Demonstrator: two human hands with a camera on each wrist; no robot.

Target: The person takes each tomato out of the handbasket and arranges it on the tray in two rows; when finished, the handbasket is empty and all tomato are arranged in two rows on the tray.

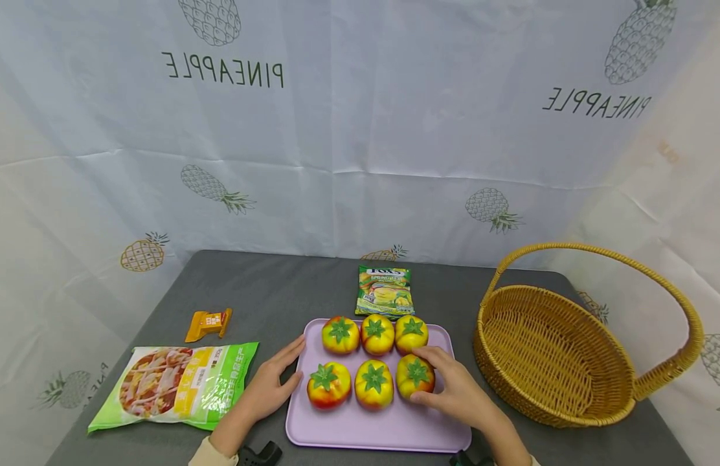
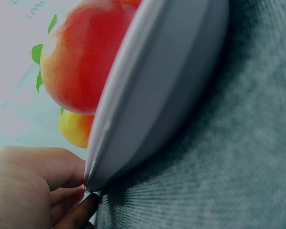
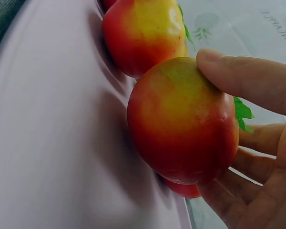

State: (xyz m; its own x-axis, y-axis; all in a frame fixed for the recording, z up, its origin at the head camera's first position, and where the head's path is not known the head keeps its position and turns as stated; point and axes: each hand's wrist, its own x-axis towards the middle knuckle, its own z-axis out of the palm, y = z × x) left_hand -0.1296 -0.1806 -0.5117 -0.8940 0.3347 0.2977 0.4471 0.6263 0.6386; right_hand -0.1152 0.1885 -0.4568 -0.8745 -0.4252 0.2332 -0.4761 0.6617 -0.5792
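A lilac tray (image 1: 406,427) on the dark table holds two rows of three yellow-red persimmons, each with a green leafy cap. My right hand (image 1: 459,391) grips the near-row right persimmon (image 1: 415,377) between thumb and fingers. In the right wrist view this persimmon (image 3: 181,124) is large between the thumb and fingertips; I cannot tell whether it is off the tray. At the tray's left edge, my left hand (image 1: 267,388) touches the rim, thumb and fingers spread. The left wrist view shows that hand (image 2: 33,186) against the tray rim (image 2: 105,129), some fingertips partly hidden.
A wicker basket (image 1: 488,356) with a tall handle stands right of the tray. Behind the tray lies a green Fox's packet (image 1: 385,291). To the left are a green food bag (image 1: 173,386) and a small orange wrapped snack (image 1: 208,324). A pineapple-print cloth hangs behind.
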